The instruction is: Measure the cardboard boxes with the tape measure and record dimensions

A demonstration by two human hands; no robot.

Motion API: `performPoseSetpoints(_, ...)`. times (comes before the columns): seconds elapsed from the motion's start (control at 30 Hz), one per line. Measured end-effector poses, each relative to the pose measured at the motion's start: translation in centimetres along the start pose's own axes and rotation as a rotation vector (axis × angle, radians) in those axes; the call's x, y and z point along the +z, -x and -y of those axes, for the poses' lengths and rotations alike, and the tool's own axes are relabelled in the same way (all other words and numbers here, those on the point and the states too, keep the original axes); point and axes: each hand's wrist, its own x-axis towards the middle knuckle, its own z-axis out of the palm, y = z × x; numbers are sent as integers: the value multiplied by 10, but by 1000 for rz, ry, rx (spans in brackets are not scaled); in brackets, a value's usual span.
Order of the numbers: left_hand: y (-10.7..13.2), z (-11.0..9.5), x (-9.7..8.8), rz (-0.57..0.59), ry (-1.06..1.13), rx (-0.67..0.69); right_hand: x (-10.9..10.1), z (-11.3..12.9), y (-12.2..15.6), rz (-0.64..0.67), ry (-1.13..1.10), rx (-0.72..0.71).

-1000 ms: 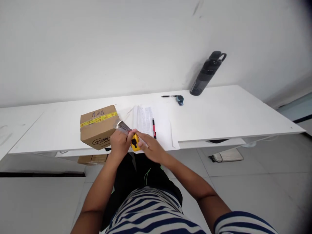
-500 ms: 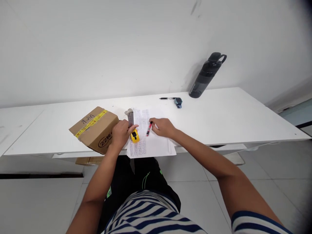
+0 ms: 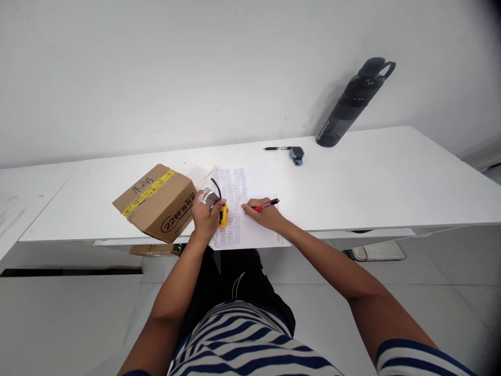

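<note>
My left hand (image 3: 206,218) is closed round a yellow tape measure (image 3: 223,215), resting it on a sheet of paper (image 3: 250,230) covered in handwriting. A short metal end of the tape (image 3: 208,197) sticks out above my fingers. My right hand (image 3: 263,214) grips a red pen (image 3: 266,204) with its tip on the paper. A cardboard box (image 3: 156,203) sealed with yellow tape sits just left of my left hand on the white table (image 3: 352,188).
A dark water bottle (image 3: 352,104) leans against the wall at the back right. A black pen (image 3: 277,149) and a small blue object (image 3: 297,155) lie before it. More cardboard (image 3: 154,250) shows under the table edge. Grey tiled floor lies below.
My right hand let go of the tape measure, picked the red pen up from the paper and set its tip on the sheet. The left hand kept the tape measure.
</note>
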Motion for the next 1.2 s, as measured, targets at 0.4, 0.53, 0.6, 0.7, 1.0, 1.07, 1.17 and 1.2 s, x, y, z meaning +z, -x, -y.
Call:
performPoseSetpoints(0.4, -15, -2, 0, 100, -174, 224, 2, -4, -2, 33, -32, -79)
performPoseSetpoints(0.53, -17, -2, -1, 123, -170, 267, 1, -4, -1, 20, -28, -73)
performPoseSetpoints(0.6, -18, -3, 0, 131, -168, 268, 1, -4, -1, 25, -26, -79)
performPoseSetpoints(0.7, -18, -3, 0, 128, -162, 292, 1, -4, -1, -11, 4, -69)
performPoseSetpoints(1.0, -15, -6, 0, 103, -65, 351, 0, -5, -2, 17, 22, -97)
performPoseSetpoints(1.07, -13, -8, -1, 99, -34, 358, 1, -6, -1, 16, 39, -105)
performPoseSetpoints(1.17, -7, -10, -1, 83, 28, 396, 2, -7, -1, -15, 48, -106)
performPoseSetpoints(1.2, -4, -11, -1, 78, 39, 407, 2, -7, -1, -29, 52, -107)
